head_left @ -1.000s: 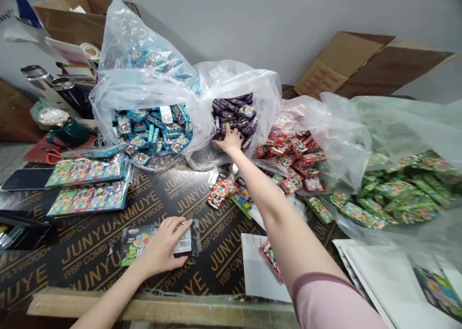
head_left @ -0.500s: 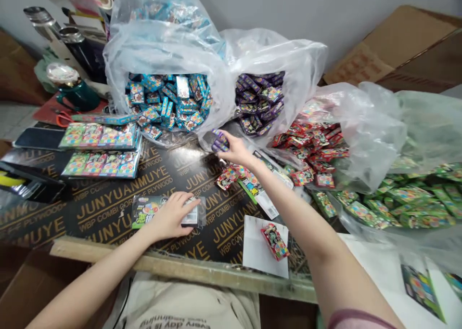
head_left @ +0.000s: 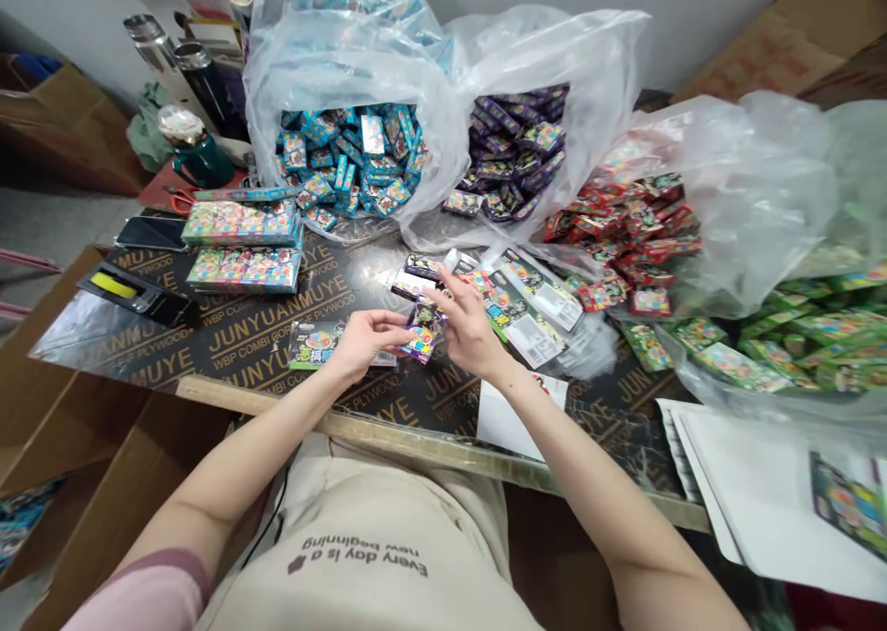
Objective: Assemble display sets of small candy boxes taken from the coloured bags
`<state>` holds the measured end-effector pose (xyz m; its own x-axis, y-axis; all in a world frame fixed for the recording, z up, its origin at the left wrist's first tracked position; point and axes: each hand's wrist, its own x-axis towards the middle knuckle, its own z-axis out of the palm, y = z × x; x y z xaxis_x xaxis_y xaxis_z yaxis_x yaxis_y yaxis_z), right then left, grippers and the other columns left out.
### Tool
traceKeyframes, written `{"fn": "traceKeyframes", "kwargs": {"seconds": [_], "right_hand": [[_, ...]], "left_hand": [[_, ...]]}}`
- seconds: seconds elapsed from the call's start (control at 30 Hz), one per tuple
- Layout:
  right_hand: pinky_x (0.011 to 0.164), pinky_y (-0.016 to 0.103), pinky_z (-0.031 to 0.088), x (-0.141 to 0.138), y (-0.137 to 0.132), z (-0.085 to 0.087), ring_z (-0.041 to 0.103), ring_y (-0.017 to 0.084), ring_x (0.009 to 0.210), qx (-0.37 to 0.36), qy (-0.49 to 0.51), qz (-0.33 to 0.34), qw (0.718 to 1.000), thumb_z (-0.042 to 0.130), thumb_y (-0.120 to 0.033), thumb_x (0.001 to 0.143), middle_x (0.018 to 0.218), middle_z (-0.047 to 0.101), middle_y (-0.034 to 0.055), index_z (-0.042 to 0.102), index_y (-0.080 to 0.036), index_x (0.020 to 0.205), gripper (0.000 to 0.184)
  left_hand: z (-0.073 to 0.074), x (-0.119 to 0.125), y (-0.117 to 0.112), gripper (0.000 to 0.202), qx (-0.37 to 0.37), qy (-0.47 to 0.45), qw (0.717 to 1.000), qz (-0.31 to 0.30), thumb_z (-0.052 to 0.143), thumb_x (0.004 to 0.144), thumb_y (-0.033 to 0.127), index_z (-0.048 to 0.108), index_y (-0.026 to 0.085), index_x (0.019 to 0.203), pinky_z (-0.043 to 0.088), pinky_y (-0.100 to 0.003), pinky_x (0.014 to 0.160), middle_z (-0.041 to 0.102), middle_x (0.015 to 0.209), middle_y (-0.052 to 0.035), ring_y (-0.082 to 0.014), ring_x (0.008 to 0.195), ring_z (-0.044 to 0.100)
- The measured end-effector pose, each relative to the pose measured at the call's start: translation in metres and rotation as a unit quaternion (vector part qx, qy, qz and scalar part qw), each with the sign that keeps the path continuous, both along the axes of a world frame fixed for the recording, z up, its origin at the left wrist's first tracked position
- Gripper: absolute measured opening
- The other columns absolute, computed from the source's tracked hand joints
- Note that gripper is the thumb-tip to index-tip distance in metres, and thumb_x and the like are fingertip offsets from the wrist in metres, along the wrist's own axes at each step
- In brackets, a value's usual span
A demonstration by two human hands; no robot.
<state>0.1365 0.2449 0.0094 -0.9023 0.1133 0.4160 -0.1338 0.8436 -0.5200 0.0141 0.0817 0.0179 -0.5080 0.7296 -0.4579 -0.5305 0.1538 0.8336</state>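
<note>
My left hand (head_left: 370,340) pinches a small purple printed box (head_left: 424,328) by its left side, above the table. Close to it on the right, my right hand (head_left: 471,321) has its fingers closed around more small purple boxes (head_left: 420,266), one showing a pale side. Its lower fingers come near the box in my left hand; whether they touch it is unclear. Beneath my left hand lies a flat clear pouch with a printed card (head_left: 311,346), partly covered. More printed card pouches (head_left: 530,340) lie right of my right hand, with a red packet among them.
Clear bags hold blue boxes (head_left: 346,164), purple boxes (head_left: 516,151), red packets (head_left: 637,234) and green packets (head_left: 810,335). Filled packs (head_left: 242,269), a phone (head_left: 151,233) and a tape dispenser (head_left: 135,291) are at left. White paper (head_left: 509,418) lies near the wooden front edge (head_left: 416,446).
My right hand has come back from beside the purple bag with purple boxes. My left hand has lifted off the card pouch and now holds one purple box. The view has shifted.
</note>
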Motion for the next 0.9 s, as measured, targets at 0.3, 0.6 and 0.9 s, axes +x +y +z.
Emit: {"fn": "traceKeyframes", "kwargs": {"seconds": [0.3,0.6,0.9], "right_hand": [[0.1,0.05,0.041,0.046,-0.027,-0.006,0.052,0.031,0.118,-0.027,0.051,-0.102,0.993,0.07,-0.035,0.072,0.126,0.056,0.011,0.038,-0.027,0.139,0.075],[0.093,0.048,0.037,0.064,-0.041,-0.036,0.056,0.031,0.11,0.005,-0.002,-0.151,0.988,0.069,-0.032,0.073,0.121,0.059,0.0121,0.043,-0.025,0.134,0.067],[0.097,0.045,0.04,0.063,-0.029,-0.025,0.054,0.028,0.116,-0.114,-0.041,0.018,0.993,0.071,-0.035,0.072,0.128,0.058,0.0121,0.04,-0.023,0.134,0.07]], "left_hand": [[-0.007,0.006,-0.019,0.07,-0.025,0.287,0.951,-0.115,0.08,0.059,0.055,0.064,0.014,0.114,0.051,-0.047,0.09,0.07,0.107,-0.0149,-0.0293,0.099,0.066],[-0.033,-0.018,-0.048,0.115,-0.104,0.683,0.656,-0.306,0.079,0.064,0.036,0.008,0.02,0.153,0.024,-0.054,0.112,0.055,0.126,-0.013,-0.0303,0.118,0.052],[-0.021,-0.008,-0.047,0.121,-0.013,0.642,0.699,-0.315,0.077,0.065,0.031,-0.005,0.024,0.153,0.03,-0.054,0.111,0.052,0.129,-0.0114,-0.0307,0.121,0.05]]}}
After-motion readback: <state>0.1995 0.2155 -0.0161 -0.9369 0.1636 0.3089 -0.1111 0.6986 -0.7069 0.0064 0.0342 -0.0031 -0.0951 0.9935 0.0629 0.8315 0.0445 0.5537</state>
